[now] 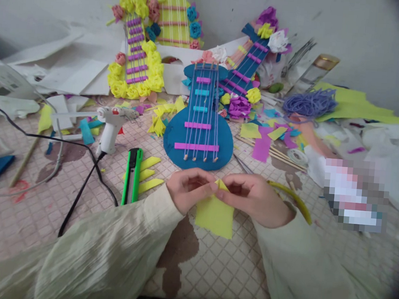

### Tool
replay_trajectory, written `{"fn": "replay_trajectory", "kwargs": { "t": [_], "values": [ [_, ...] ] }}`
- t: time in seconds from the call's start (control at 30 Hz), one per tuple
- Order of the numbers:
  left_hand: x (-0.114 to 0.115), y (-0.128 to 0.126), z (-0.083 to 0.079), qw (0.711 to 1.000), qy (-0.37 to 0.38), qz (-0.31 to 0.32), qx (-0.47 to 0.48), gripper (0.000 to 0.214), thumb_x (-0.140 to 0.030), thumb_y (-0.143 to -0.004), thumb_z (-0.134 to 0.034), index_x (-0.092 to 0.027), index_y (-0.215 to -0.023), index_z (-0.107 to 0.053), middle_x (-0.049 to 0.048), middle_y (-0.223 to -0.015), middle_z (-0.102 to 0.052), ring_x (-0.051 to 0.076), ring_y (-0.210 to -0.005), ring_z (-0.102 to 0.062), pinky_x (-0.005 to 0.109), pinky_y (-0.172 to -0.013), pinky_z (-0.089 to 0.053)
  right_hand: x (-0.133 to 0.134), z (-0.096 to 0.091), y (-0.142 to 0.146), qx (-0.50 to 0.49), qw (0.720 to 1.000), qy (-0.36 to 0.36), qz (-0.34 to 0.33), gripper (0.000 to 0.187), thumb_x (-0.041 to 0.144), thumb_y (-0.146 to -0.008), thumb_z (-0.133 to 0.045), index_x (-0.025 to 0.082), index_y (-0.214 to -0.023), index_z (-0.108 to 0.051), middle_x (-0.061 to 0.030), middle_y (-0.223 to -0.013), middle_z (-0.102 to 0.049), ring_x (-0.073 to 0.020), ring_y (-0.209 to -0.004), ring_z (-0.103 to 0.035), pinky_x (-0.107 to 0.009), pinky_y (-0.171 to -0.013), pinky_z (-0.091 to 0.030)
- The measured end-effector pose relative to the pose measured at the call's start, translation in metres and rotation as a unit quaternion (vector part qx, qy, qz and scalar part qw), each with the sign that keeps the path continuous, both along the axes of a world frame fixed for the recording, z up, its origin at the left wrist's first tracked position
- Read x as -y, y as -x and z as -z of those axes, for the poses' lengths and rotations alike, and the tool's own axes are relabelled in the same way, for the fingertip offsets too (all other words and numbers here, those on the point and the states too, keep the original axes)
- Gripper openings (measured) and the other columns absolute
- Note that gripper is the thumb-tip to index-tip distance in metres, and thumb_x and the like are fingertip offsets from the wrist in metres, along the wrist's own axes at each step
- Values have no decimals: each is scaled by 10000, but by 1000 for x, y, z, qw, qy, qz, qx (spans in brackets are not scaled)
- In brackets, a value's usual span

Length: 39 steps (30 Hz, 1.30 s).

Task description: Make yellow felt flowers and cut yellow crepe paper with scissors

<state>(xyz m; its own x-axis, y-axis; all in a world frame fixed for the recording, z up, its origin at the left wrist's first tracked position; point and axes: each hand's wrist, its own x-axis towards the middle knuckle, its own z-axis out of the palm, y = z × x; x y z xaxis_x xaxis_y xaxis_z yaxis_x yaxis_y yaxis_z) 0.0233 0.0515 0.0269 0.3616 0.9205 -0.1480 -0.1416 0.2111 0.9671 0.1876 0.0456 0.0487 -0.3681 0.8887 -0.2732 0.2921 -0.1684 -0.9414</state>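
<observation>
Between my two hands is a piece of yellow crepe paper (215, 216), its top edge pinched and folded to a small point while the rest hangs down flat. My left hand (191, 190) grips its upper left side between thumb and fingers. On the upper right side, my right hand (251, 197) pinches it the same way. Just beyond my hands lies a blue guitar-shaped craft (172, 140) with pink and light blue bars and purple strings. A green box cutter (133, 174) lies to the left, beside several yellow paper strips (151, 173).
A white glue gun (109, 128) with a black cord stands at the left. Decorated instrument crafts (137, 52) lean at the back. Purple string (310, 103), paper scraps (262, 144), wooden sticks (275, 153) and a yellow curved strip (294, 198) lie to the right.
</observation>
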Motion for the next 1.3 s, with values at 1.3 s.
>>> {"fn": "replay_trajectory", "kwargs": {
  "t": [1.3],
  "values": [
    [-6,4,10,998,-27,25,-43,150,-286,-640,-651,-148,-669,-600,1,-597,-618,85,-537,-551,191,-507,-445,0,-1,4,-21,999,37,-18,210,338,-707,-572,165,-591,-543,46,-538,-415,-78,-495,-370,-225,-456,-267]
  ]
}}
